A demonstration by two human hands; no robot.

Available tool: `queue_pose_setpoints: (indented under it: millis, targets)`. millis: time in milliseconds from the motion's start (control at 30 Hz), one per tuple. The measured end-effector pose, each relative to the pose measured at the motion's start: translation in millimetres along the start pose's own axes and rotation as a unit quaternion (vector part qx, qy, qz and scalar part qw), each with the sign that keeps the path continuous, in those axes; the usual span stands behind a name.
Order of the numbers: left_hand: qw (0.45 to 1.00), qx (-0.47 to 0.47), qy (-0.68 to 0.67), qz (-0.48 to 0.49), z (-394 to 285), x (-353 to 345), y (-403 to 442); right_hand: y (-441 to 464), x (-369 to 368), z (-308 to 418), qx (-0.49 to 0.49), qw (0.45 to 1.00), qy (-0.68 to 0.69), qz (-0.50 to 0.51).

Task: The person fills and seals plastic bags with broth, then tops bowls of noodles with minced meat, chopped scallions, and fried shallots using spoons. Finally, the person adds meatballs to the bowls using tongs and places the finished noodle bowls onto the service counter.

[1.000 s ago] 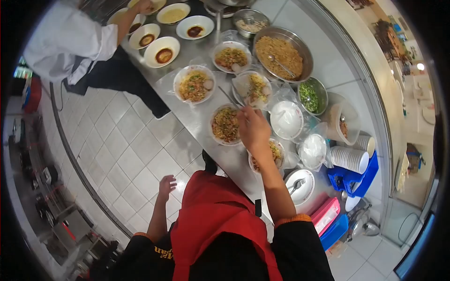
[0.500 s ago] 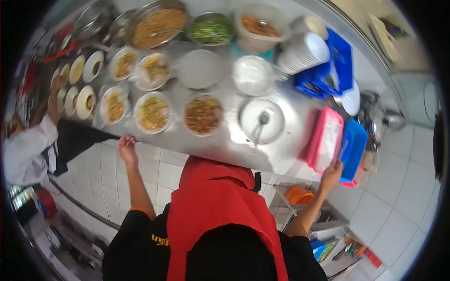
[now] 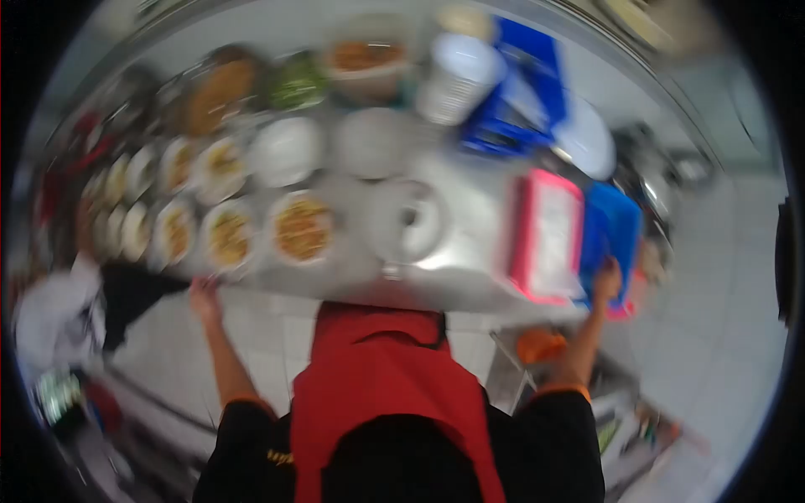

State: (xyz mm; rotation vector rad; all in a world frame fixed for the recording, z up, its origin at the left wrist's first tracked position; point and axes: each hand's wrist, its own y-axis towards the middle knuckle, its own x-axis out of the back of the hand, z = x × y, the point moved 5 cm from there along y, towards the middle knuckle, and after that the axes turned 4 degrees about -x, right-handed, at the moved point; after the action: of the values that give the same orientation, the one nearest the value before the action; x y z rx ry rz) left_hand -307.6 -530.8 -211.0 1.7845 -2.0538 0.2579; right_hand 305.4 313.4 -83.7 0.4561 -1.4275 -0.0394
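My left hand [image 3: 205,298] is at the table's front edge, below the nearest bowls, its fingers curled; blur hides what may be in them. My right hand [image 3: 607,281] is at the front end of a blue plastic basket [image 3: 622,220], its fingers smeared and partly lost against the blue. Left of it lies a pink tray [image 3: 521,243] with white, sheet-like contents [image 3: 555,243]. On the table stand several white bowls of noodle-like food, among them a near bowl [image 3: 303,226]. A white round dish [image 3: 386,222] holds a utensil [image 3: 408,220].
Along the back are a bowl of green pieces [image 3: 298,81], a tub of brown food [image 3: 366,57], stacked white bowls [image 3: 461,75] and a blue crate [image 3: 532,80]. At the left, another person's white sleeve [image 3: 54,310] reaches towards smaller bowls. An orange container [image 3: 539,344] sits low at the right.
The view has shifted, with the table's things sliding left. My right hand has gone from between the pink tray and blue basket to the basket's front end. My left hand stays by the table edge.
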Motion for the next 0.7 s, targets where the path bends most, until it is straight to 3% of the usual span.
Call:
queue_pose_setpoints:
  millis: [33,67,100,133,167,200,233,300,333,367,400,433,500,567,633,667,700]
  targets:
    - [0.957,0.115,-0.262,-0.050,-26.0,-13.1,-1.8,5.6,-27.1,-22.1,0.008,0.997,0.068,0.018]
    - [0.967,0.044,-0.242,0.072,1.1,-4.8,14.3,12.5,-20.3,-8.1,0.026,0.998,0.010,0.051]
    - [0.959,0.086,-0.268,-0.040,-38.4,-15.8,11.5,12.7,18.4,38.5,-0.060,0.993,-0.078,0.065]
    - [0.929,0.093,-0.358,-0.028,-12.2,-14.9,21.3,-4.4,80.2,108.8,-0.136,0.978,-0.150,0.039]
    - [0.900,0.176,-0.393,0.067,-5.7,-16.0,32.4,-7.7,101.2,140.7,-0.171,0.977,-0.118,0.041]
    - [0.902,0.235,-0.347,-0.105,-32.0,-26.6,35.2,-18.0,94.8,157.2,-0.058,0.998,0.009,-0.009]
    - [0.886,0.275,-0.347,-0.139,-41.7,-28.9,39.2,-30.9,92.2,172.4,0.049,0.989,0.130,-0.059]
    - [0.865,0.313,-0.353,-0.172,-53.1,-19.6,55.0,-87.6,89.5,238.1,0.097,0.969,0.187,0.128]
    - [0.875,0.309,-0.355,-0.113,-73.6,-29.7,51.4,-108.9,79.5,252.8,0.154,0.918,0.242,0.275]
    - [0.881,0.303,-0.361,-0.050,-77.3,-31.5,54.6,-148.8,89.6,294.7,0.046,0.840,0.261,0.473]
    - [0.879,0.305,-0.363,-0.050,-71.0,-29.5,57.3,-186.6,98.9,325.8,-0.003,0.755,0.204,0.623]
    - [0.873,0.297,-0.385,-0.040,-66.5,-29.7,58.8,-223.5,78.0,322.1,-0.052,0.639,0.236,0.730]
    - [0.865,0.291,-0.407,-0.026,-50.3,-23.5,61.6,-285.6,65.6,348.9,-0.007,0.628,0.196,0.753]
    - [0.859,0.296,-0.417,-0.024,-23.6,-11.1,59.3,-319.3,81.8,399.8,0.151,0.680,0.279,0.661]
    - [0.866,0.280,-0.412,-0.040,-37.0,6.7,68.0,-347.1,77.1,430.8,0.061,0.676,0.354,0.643]
    - [0.872,0.262,-0.410,-0.057,-39.9,8.2,69.3,-351.0,88.2,450.9,0.093,0.731,0.358,0.573]
    - [0.877,0.255,-0.406,-0.017,-28.9,14.8,70.5,-349.0,101.6,479.5,0.067,0.723,0.336,0.600]
